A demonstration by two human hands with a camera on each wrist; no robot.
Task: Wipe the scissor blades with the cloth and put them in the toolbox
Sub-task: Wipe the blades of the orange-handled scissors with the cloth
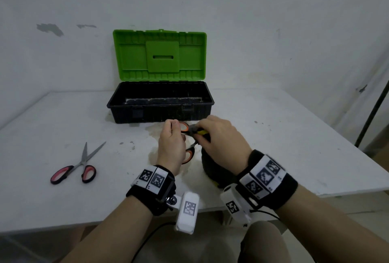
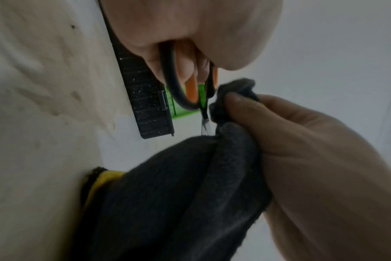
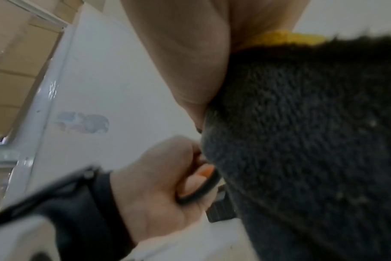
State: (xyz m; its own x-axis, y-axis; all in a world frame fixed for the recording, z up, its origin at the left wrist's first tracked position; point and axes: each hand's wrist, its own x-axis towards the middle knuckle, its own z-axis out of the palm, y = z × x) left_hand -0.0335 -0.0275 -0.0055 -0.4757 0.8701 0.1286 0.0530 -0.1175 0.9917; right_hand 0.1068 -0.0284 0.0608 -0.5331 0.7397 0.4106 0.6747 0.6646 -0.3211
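My left hand [image 1: 171, 138] grips the orange-and-black handles of a pair of scissors [image 1: 188, 154] just in front of the toolbox. My right hand [image 1: 214, 134] pinches a dark grey cloth with a yellow edge [image 1: 210, 168] around the blades, which are mostly hidden. In the left wrist view the scissors' handle loop [image 2: 172, 79] runs through my fingers, and the cloth [image 2: 179, 194] is bunched against the blade under my right hand's fingers [image 2: 268, 123]. The right wrist view is filled by the cloth [image 3: 313, 141], with the left hand [image 3: 159, 185] holding the handle below. The black toolbox [image 1: 160, 105] stands open, its green lid [image 1: 160, 54] upright.
A second pair of scissors with pink-and-black handles [image 1: 77, 166] lies open on the white table [image 1: 284, 136] at the left. A white wall stands behind the toolbox. A dark pole [image 1: 372, 111] leans at the right. The table's front edge is near my wrists.
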